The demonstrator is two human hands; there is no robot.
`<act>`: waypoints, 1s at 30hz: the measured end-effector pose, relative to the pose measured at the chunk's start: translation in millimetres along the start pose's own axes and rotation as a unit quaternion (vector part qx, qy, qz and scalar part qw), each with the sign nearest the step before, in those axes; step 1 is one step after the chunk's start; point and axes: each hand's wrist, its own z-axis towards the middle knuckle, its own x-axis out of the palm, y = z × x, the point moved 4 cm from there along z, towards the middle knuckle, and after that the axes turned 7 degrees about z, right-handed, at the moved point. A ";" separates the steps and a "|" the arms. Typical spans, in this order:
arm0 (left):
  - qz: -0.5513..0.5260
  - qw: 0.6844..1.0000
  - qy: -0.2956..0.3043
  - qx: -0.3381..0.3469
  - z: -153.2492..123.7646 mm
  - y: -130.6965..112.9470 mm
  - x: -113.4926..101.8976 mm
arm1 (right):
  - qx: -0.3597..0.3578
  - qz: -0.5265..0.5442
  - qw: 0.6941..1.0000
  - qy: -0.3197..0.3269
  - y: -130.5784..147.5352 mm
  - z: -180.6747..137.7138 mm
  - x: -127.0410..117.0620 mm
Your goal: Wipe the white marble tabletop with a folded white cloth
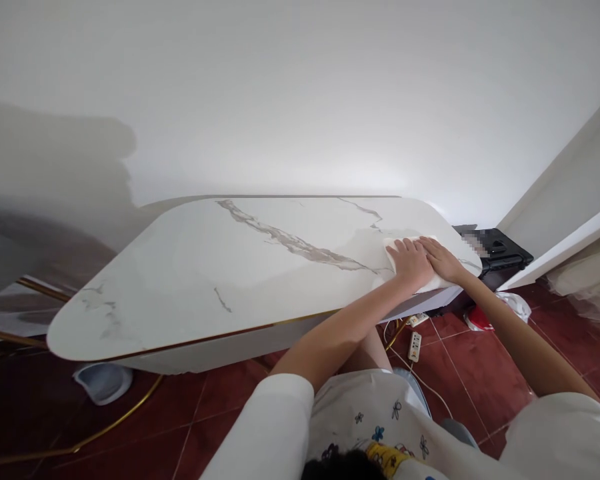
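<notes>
Both hands lie near the right end of a white marble-patterned tabletop [170, 267] with grey-brown veins. Beneath them is a white cloth [425, 283], pressed against the surface and partly hidden by the hands. My left hand [411, 262] rests flat on the cloth, its fingers spread and stretched out. Right beside it, my right hand [443, 260] also lies flat, fingers extended toward the left hand and touching or slightly overlapping it. Neither hand is wrapped round the cloth.
A white wall [300, 100] stands along the table's far edge. Beyond its right end is a black case [505, 250]. On the red tiled floor [460, 367] lie a power strip [415, 347] with a cord and a red-and-white bag [480, 319]. A grey-white basin [104, 382] sits below left.
</notes>
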 end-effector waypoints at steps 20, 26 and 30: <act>-0.005 0.999 -0.034 -0.031 143.2 77.8 2.4 | 0.097 0.079 0.992 -0.018 -44.9 156.2 19.9; 0.001 0.999 -0.035 -0.039 174.7 92.3 4.6 | 0.111 0.103 0.988 -0.017 -55.1 186.8 22.1; 0.008 0.999 -0.033 -0.041 193.4 101.5 5.1 | 0.123 0.102 0.987 -0.021 -60.3 204.2 23.7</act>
